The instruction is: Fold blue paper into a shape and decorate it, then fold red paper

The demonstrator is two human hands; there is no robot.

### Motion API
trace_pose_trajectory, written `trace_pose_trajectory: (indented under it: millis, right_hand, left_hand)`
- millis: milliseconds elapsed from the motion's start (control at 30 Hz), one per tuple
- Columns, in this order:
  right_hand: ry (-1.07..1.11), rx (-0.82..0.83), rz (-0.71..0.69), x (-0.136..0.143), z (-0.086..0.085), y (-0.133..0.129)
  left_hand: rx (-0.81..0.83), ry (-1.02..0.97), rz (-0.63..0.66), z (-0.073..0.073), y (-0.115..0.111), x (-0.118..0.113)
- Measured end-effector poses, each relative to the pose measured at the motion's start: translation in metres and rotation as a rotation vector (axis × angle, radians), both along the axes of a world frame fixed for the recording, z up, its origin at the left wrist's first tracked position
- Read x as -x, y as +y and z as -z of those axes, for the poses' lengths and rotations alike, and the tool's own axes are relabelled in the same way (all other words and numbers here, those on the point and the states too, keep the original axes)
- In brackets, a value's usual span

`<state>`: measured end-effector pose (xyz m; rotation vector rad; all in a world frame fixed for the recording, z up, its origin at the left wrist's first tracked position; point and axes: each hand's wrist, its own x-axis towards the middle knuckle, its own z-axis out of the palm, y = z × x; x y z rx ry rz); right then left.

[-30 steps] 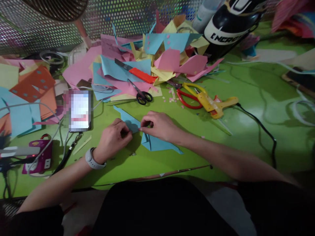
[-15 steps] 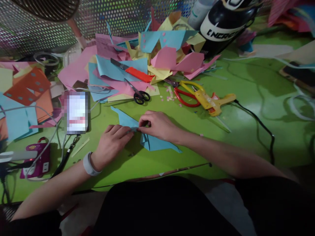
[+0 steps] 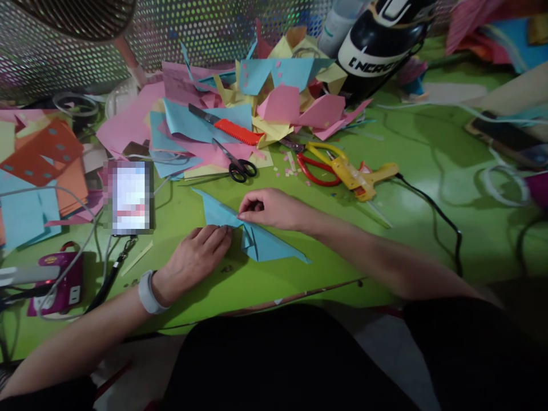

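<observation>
A folded sheet of light blue paper (image 3: 274,244), pointed at both ends, lies on the green table. My right hand (image 3: 268,208) is closed in a pinch over its middle, thumb and index fingertip on a fold. My left hand (image 3: 199,254), with a pale band on the wrist, rests at the paper's near left edge. Its fingers are bent and pressed together, with their tips on the edge; the thumb is hidden beneath. Small upright creases stand in the paper just below my right fingertips.
Beyond the hands lie black-handled scissors (image 3: 242,170), a red-handled knife (image 3: 237,131), red-and-yellow-handled pliers (image 3: 314,171) and a yellow glue gun (image 3: 363,181) with its cord. Colored paper is heaped behind them. A phone (image 3: 129,197) and a purple power adapter (image 3: 64,279) sit left.
My left hand has drawn slightly down and away from the right fingertips, uncovering more of the paper's middle. My right hand stays pinched at the fold. The view has shifted a little.
</observation>
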<state>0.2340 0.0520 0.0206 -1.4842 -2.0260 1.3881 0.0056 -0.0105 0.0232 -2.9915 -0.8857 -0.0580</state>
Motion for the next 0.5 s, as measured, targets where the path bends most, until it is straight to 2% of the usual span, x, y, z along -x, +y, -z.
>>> trace_pose_trajectory:
  millis: [233, 400, 500]
  right_hand:
    - [-0.18, -0.065, -0.053, 0.005, 0.0, 0.0]
    - [-0.216, -0.059, -0.074, 0.007, -0.002, 0.003]
    - [-0.198, -0.04, -0.084, 0.007, -0.002, 0.005]
  left_hand:
    - [-0.103, -0.013, 0.01, 0.013, -0.001, 0.002]
    - [-0.045, 0.011, 0.01, 0.013, 0.002, 0.001]
    - [-0.066, 0.025, 0.018, 0.013, 0.003, 0.0]
